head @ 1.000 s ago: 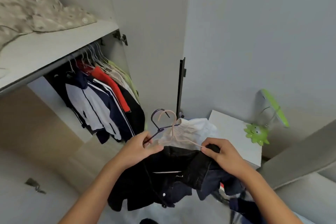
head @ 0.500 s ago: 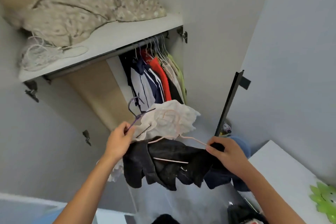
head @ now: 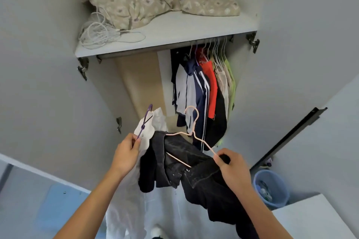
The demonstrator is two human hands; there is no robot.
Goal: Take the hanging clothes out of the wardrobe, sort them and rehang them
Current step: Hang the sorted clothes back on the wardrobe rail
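head view: left hand (head: 124,156) pinches a purple hanger (head: 144,121) carrying a white garment (head: 153,128); right hand (head: 232,168) is closed on the arm of a pink hanger (head: 191,128) draped with a black denim jacket (head: 186,165). best to lift each hook clear, one at a time, toward the wardrobe rail (head: 209,39), just left of the hanging clothes (head: 202,91). grey walls, blue bin (head: 271,188) nearby.

White garment (head: 124,209) cut off by bottom edge; bin (head: 271,188) contents too blurred to identify.
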